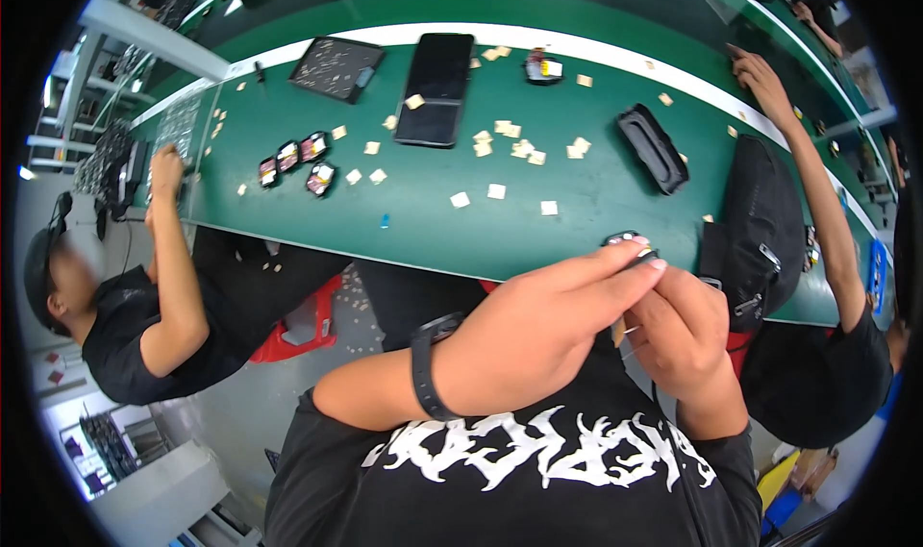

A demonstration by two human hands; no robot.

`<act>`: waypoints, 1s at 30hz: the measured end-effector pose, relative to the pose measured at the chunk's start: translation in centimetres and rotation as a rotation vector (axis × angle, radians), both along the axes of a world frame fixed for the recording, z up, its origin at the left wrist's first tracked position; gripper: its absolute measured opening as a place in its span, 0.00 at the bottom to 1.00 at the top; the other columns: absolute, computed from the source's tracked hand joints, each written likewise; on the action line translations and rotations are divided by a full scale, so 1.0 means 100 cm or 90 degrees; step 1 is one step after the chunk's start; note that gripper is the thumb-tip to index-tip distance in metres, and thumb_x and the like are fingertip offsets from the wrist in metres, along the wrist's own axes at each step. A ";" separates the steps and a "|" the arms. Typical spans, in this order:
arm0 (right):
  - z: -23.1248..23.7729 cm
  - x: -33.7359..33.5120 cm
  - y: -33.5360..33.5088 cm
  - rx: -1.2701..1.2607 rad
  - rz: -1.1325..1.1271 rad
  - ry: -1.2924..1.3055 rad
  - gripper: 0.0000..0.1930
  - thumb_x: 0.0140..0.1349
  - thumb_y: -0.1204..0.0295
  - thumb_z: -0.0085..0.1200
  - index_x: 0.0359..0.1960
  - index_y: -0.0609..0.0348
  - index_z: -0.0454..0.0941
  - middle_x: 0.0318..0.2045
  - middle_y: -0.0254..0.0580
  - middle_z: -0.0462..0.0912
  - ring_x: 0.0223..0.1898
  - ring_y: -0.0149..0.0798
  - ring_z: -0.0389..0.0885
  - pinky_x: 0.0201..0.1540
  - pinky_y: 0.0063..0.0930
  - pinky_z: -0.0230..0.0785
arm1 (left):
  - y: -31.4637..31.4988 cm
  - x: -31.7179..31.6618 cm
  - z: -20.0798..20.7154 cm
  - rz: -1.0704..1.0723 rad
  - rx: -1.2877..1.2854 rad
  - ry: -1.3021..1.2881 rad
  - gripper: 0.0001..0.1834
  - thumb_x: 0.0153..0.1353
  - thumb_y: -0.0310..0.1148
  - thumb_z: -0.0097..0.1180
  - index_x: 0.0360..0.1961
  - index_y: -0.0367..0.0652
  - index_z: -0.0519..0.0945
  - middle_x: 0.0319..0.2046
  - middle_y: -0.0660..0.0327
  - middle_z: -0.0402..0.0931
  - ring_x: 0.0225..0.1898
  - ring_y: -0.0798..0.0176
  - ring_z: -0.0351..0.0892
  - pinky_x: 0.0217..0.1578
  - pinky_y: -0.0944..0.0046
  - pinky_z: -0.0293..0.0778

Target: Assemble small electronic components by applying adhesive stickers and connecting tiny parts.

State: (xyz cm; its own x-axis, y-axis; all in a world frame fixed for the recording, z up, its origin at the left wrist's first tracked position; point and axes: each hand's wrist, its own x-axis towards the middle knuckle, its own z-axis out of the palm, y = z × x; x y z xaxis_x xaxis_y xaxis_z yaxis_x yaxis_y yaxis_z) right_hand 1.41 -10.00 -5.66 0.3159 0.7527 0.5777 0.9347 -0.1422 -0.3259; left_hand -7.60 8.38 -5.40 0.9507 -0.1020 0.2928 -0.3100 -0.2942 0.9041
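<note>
Your left hand, watch on the wrist, has its fingertips clamped on a small black part, which sits right of the phone and nearer you. Your right hand is curled up against the left; its fingers are partly hidden, so can't tell if they're clamped on the part too. Left of the phone: pin tray and, nearer you, four black modules grouped together. Right of the phone: another module, then an open black case, then a bag farthest over. Tan squares lie scattered around the phone, one on it; blue scrap nearer you than the phone. Co-workers sit well left and right of it.
</note>
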 end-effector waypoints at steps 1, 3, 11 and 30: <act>-0.001 -0.001 0.001 -0.015 -0.005 0.000 0.15 0.44 0.83 0.64 0.37 0.69 0.83 0.30 0.44 0.79 0.24 0.39 0.80 0.24 0.29 0.74 | 0.001 -0.001 -0.001 -0.005 -0.010 0.010 0.32 0.56 0.07 0.48 0.63 0.35 0.75 0.64 0.43 0.73 0.62 0.43 0.77 0.61 0.58 0.75; 0.001 -0.001 0.003 -0.048 -0.004 0.001 0.13 0.45 0.84 0.65 0.36 0.70 0.83 0.31 0.45 0.79 0.23 0.40 0.80 0.23 0.30 0.74 | 0.000 -0.004 -0.007 0.004 -0.035 0.010 0.32 0.56 0.06 0.47 0.63 0.35 0.75 0.64 0.43 0.73 0.62 0.43 0.77 0.61 0.57 0.75; -0.015 0.006 0.016 -0.102 -0.003 0.109 0.17 0.50 0.82 0.66 0.44 0.62 0.82 0.36 0.43 0.80 0.28 0.41 0.81 0.29 0.32 0.76 | 0.029 -0.007 -0.033 0.090 -0.112 0.110 0.19 0.70 0.20 0.50 0.61 0.35 0.78 0.55 0.49 0.82 0.56 0.58 0.82 0.56 0.63 0.76; -0.062 0.018 -0.024 -0.168 -0.304 0.430 0.26 0.47 0.70 0.73 0.50 0.60 0.79 0.41 0.44 0.77 0.37 0.46 0.82 0.37 0.35 0.76 | 0.098 -0.004 -0.063 0.609 0.466 -0.070 0.17 0.67 0.28 0.58 0.55 0.35 0.81 0.55 0.50 0.81 0.56 0.50 0.79 0.59 0.55 0.71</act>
